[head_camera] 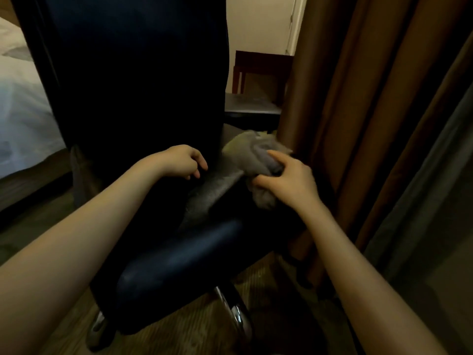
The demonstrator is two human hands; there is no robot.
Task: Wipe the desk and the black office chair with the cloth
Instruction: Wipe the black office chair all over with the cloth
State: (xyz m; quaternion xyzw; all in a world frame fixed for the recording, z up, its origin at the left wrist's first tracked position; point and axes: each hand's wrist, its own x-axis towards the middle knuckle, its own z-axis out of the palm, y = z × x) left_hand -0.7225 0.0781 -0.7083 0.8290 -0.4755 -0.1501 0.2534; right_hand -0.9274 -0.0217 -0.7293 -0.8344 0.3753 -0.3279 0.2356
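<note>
The black office chair (pixel 133 80) fills the middle of the view, its tall backrest upright and its padded seat (pixel 179 257) below. My right hand (pixel 286 180) grips a bunched grey cloth (pixel 256 152) and holds it against the chair's right armrest (pixel 217 190), near the backrest. My left hand (pixel 181 161) hovers over the seat by the base of the backrest, fingers loosely curled and holding nothing. A corner of the dark desk (pixel 252 105) shows behind the chair on the right.
Brown curtains (pixel 358 111) hang close along the right side of the chair. A white bed (pixel 23 111) lies at the left. A wooden chair (pixel 261 70) stands behind the desk. The chair's chrome legs (pixel 235 311) spread over the wood-look floor.
</note>
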